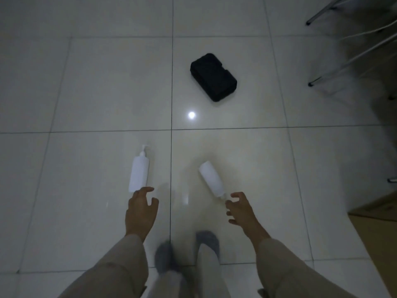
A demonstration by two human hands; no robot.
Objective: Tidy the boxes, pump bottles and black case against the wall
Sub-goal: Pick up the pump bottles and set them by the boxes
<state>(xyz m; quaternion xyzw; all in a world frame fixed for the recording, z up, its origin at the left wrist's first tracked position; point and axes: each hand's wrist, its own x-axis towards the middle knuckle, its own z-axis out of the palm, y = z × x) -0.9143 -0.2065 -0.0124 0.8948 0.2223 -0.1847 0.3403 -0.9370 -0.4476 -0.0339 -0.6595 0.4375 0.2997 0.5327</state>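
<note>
Two white pump bottles lie flat on the pale tiled floor. The left bottle points its pump away from me; my left hand hovers just behind its base, fingers apart, holding nothing. The right bottle lies slanted with its pump end toward me; my right hand is spread open right at that pump end, and I cannot tell whether it touches. A black case lies flat on the floor farther ahead, well beyond both hands.
Metal chair or table legs stand at the upper right. A brown cardboard box shows at the right edge. My grey-slippered feet are below the hands. A light glare reflects off the tiles.
</note>
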